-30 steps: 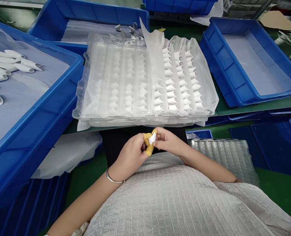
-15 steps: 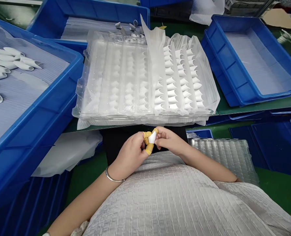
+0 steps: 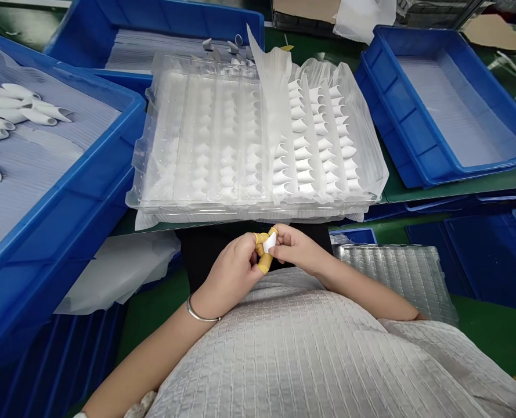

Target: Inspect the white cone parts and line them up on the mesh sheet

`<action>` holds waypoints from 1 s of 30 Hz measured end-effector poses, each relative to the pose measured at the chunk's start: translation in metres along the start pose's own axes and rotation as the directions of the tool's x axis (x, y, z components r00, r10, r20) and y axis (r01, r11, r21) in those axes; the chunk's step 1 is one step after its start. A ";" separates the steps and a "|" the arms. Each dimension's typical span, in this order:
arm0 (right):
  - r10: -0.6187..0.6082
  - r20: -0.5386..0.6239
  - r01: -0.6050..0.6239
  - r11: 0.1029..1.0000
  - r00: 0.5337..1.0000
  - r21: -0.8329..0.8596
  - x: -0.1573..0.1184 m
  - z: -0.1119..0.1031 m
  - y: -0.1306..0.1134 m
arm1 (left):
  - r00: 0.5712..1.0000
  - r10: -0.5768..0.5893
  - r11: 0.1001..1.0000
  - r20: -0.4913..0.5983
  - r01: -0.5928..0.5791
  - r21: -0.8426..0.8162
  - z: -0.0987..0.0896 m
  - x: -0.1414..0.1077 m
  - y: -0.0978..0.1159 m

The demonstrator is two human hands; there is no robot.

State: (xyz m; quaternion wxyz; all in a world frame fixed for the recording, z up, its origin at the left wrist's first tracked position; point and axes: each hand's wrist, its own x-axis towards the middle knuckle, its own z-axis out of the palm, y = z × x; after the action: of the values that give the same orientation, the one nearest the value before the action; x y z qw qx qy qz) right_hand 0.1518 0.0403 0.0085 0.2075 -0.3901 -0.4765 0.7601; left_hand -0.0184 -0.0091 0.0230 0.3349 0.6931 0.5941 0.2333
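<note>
Close to my body, in front of the tray, a small white curved part [image 3: 269, 242] is held between both hands. My left hand [image 3: 239, 260] pinches it from the left, with yellow covers on the thumb and fingers. My right hand [image 3: 296, 248] grips it from the right, its thumb against the part and a yellow-covered fingertip at the top. Just beyond, a clear plastic tray [image 3: 197, 204] lies on the table, with rows of white curved parts [image 3: 303, 153] uncovered on its right half and a translucent sheet over others on its left.
Blue bins stand at the left [image 3: 105, 145], behind the tray [image 3: 188, 17] and at the right [image 3: 418, 125]. White tubular parts [image 3: 20, 104] lie in the left bin. Below the table edge at the right is a ridged clear tray [image 3: 397, 278].
My right thumb has shifted slightly to the left onto the white part. Both hands otherwise keep their grip, and the view has moved very slightly.
</note>
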 end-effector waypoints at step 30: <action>0.028 0.006 -0.028 0.999 1.000 0.017 -0.001 0.002 -0.004 | 1.000 -0.015 0.998 0.000 0.015 -0.068 0.001 -0.001 -0.001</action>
State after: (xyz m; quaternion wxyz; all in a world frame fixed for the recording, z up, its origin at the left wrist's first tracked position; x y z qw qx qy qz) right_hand 0.1507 0.0401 0.0131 0.1988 -0.3925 -0.4651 0.7682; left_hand -0.0182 -0.0099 0.0216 0.3599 0.6768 0.5910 0.2512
